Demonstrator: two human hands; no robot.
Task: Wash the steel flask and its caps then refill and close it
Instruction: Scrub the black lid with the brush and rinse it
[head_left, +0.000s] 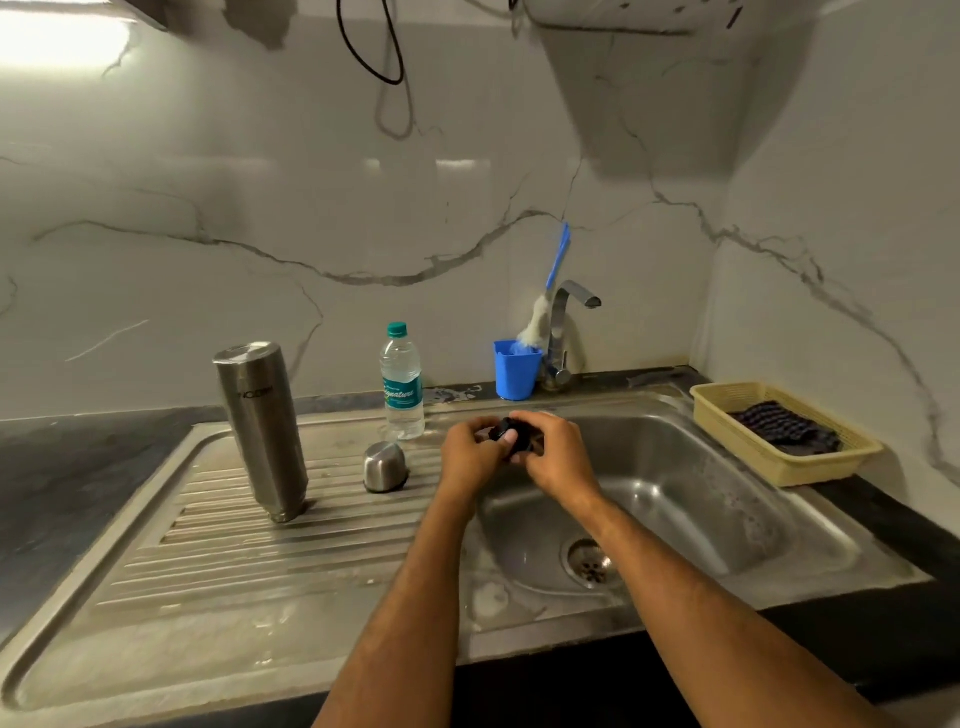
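The steel flask stands upside down on the ribbed drainboard, left of centre. Its steel outer cap sits mouth down on the drainboard to the flask's right. Over the left rim of the sink basin, my left hand and my right hand both grip a small black inner cap between them. Most of that cap is hidden by my fingers.
A clear plastic water bottle with a green cap stands behind the steel cap. A blue cup holding a brush sits by the tap. A yellow basket with a dark cloth rests right of the sink. The drain lies below my right forearm.
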